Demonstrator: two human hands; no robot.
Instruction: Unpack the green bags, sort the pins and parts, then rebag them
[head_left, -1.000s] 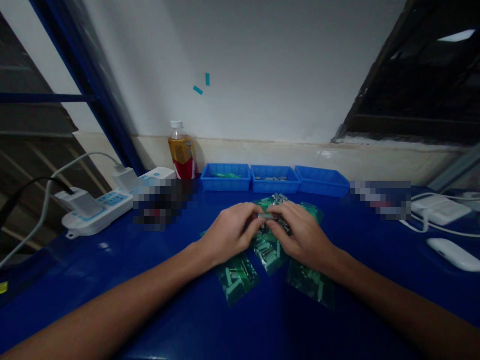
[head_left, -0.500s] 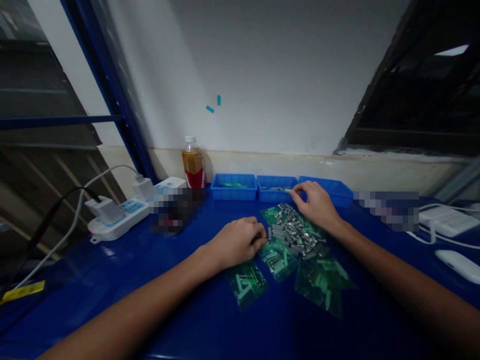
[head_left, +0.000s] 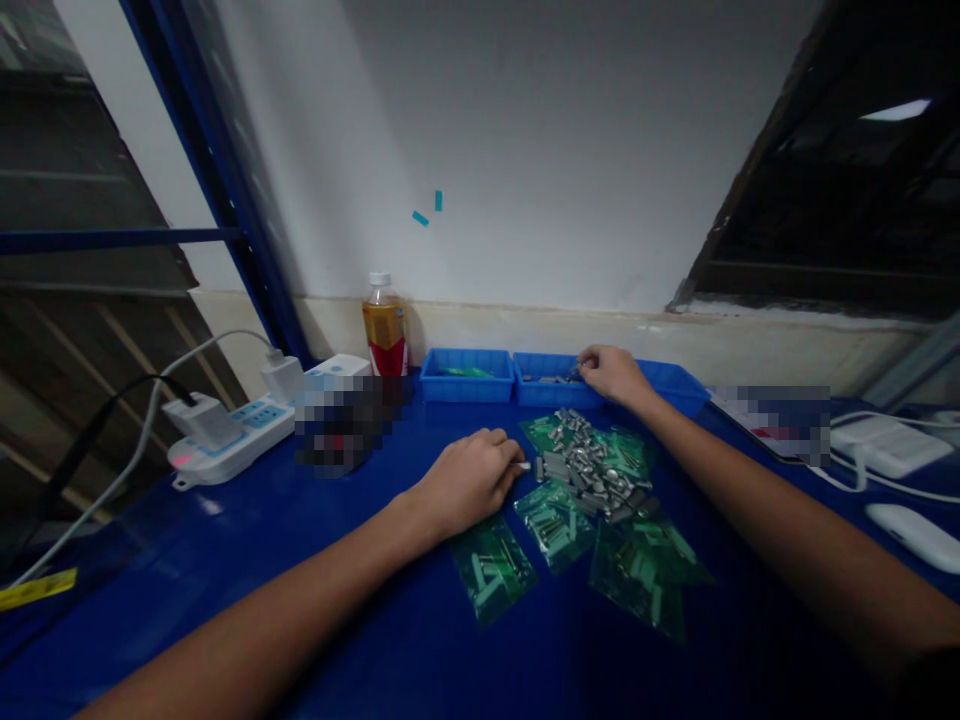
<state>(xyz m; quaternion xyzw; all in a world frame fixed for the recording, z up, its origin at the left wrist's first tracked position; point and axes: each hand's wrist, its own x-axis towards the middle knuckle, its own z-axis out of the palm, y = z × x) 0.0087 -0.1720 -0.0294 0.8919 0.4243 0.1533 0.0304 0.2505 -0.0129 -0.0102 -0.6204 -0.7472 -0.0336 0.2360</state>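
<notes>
Metal parts [head_left: 589,472] heaped on green bags [head_left: 570,505], bench [head_left: 300,560] centre | right hand [head_left: 611,372] over middle blue tray [head_left: 551,380], fingers pinching 1 small part | left hand [head_left: 469,480] beside heap, fingers curled, pinching 1 part

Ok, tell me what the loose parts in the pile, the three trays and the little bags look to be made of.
Loose parts: probably metal, silvery with bright glints.
Trays: likely moulded plastic, uniform matte blue with thin walls.
Bags: apparently thin clear film with a green tint; the contents show through and the surface shines.
</notes>
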